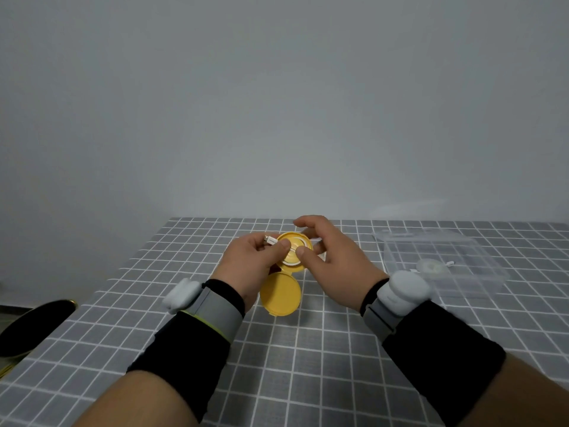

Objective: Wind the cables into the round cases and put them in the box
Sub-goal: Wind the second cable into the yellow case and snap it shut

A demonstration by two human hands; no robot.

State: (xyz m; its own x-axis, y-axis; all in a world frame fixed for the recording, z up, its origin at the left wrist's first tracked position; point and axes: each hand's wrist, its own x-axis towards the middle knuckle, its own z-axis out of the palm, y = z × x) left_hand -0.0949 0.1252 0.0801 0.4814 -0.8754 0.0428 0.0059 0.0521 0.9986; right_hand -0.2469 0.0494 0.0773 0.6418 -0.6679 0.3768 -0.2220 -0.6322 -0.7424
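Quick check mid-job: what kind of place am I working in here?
Probably a staged indoor recording bench rather than a home: a grey checked tablecloth against a bare grey wall, a clear plastic box, and sensor bands on both wrists.

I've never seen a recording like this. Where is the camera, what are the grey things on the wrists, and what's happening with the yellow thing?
No machine here: the single picture comes from a camera on the person's head, looking down at two bare hands. The left hand pinches the plug of a white cable; the right hand grips an open yellow round plastic case, whose lid hangs down, with cable wound inside. Both wrists carry grey devices; what they do cannot be told. Below lies a grey checked cloth. To the right sits a clear plastic box holding a translucent round case.
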